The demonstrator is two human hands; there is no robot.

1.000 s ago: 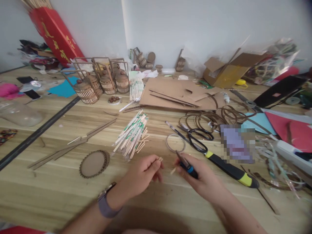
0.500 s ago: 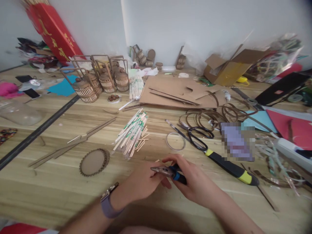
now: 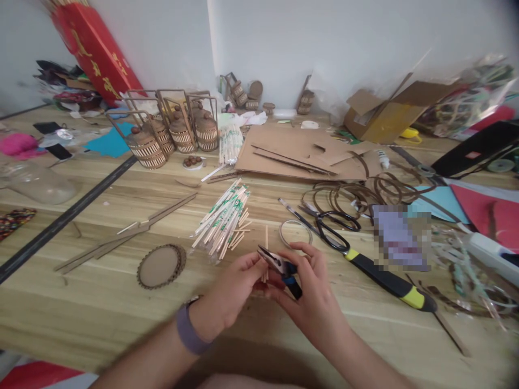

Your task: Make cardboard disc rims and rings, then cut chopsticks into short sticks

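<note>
My left hand (image 3: 239,286), with a watch band on its wrist, pinches a thin wooden stick (image 3: 266,237) that stands up between the fingers. Wrapped round the handles of a pair of blue and black pliers (image 3: 279,265) is my right hand (image 3: 314,283). The pliers' jaws lie across the stick, close to the left fingertips; whether they bite it I cannot tell. Just beyond the hands lies a pile of paper-wrapped chopsticks (image 3: 221,221), with several short cut pieces (image 3: 241,236) at its right side. A round cardboard disc with a scalloped edge (image 3: 160,267) rests left of my left wrist.
Black-handled scissors (image 3: 334,224), a tape ring (image 3: 295,233) and a black and yellow knife tool (image 3: 385,278) lie to the right. Coiled brown strips (image 3: 344,194) are behind them. Small lidded baskets (image 3: 148,148) stand at the back left, beside a cardboard sheet (image 3: 284,143).
My left hand has turned, and an upright wooden stick now shows in its fingers. The right hand and pliers have tilted, with the jaws now at the stick. The view has shifted slightly.
</note>
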